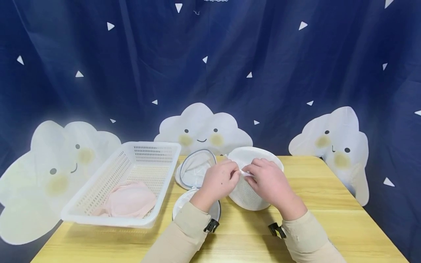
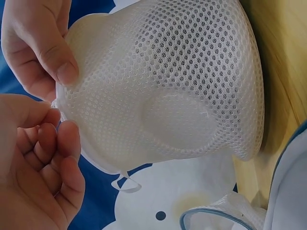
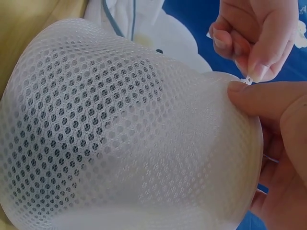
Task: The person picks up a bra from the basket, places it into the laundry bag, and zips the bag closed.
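Note:
A white mesh laundry bag (image 1: 250, 199) with a rounded, drum-like body stands tilted on the table, its rim toward me. My left hand (image 1: 219, 181) pinches a small piece at the rim, which looks like a zipper pull, between thumb and finger. Beside it, my right hand (image 1: 268, 181) grips the rim, thumb on the outside. In the left wrist view a thin white loop (image 2: 127, 183) hangs from the bag's edge. A round patch shows through the mesh side. Whether anything lies inside the bag cannot be told.
To the left stands a white perforated plastic basket (image 1: 69, 211) holding a pale pink bra (image 1: 131, 200). Between basket and hands lie a mesh bag (image 1: 197, 170) with dark blue trim and another round white bag (image 1: 181, 202), partly under my left forearm. A dark blue curtain (image 1: 210, 47) hangs behind the wooden table (image 1: 329, 219).

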The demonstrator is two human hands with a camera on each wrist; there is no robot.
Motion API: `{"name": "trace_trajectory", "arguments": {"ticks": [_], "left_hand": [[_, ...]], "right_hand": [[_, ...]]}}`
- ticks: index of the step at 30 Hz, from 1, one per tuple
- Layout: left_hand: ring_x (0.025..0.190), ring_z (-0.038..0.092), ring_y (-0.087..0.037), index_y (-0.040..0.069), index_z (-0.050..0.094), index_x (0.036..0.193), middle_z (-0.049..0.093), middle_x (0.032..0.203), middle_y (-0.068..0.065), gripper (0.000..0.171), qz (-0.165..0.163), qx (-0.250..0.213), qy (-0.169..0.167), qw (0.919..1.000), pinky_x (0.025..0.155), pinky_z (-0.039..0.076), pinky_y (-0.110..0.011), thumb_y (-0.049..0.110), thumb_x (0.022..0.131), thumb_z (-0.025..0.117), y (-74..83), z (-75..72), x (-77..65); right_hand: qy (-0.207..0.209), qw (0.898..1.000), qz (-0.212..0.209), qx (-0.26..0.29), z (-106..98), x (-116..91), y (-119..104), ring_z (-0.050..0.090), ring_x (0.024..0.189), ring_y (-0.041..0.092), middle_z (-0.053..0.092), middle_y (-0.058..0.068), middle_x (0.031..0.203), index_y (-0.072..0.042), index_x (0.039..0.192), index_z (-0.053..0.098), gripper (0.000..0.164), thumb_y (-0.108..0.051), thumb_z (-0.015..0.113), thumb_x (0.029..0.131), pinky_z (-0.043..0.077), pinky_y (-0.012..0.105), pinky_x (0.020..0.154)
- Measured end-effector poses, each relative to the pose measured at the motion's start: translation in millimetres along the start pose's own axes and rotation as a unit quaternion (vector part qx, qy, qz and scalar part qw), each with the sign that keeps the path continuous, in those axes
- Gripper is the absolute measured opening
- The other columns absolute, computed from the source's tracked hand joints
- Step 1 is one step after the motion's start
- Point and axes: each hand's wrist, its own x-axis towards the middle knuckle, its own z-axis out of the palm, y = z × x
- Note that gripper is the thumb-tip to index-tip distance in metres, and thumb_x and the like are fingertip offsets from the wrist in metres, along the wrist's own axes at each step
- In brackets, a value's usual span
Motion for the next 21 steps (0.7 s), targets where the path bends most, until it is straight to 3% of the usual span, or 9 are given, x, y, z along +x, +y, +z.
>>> {"name": "trace_trajectory", "arguments": {"ticks": [21], "left_hand": [[0.065,0.047,-0.008,0.022,0.055,0.076,0.047,0.072,0.010,0.020,0.011,0.003,-0.007,0.9999,0.055,0.037,-0.025,0.021,0.095,0.061,-1.6,-0.1,0.3]], "right_hand": [[0.034,0.999,-0.016,0.003,1.0,-1.6,4.1,0.057,0.070,0.018,0.052,-0.007,0.073,-0.016,0.086,0.073,0.014,-0.009,0.083,0.079,0.045,0.038,0.065]]}}
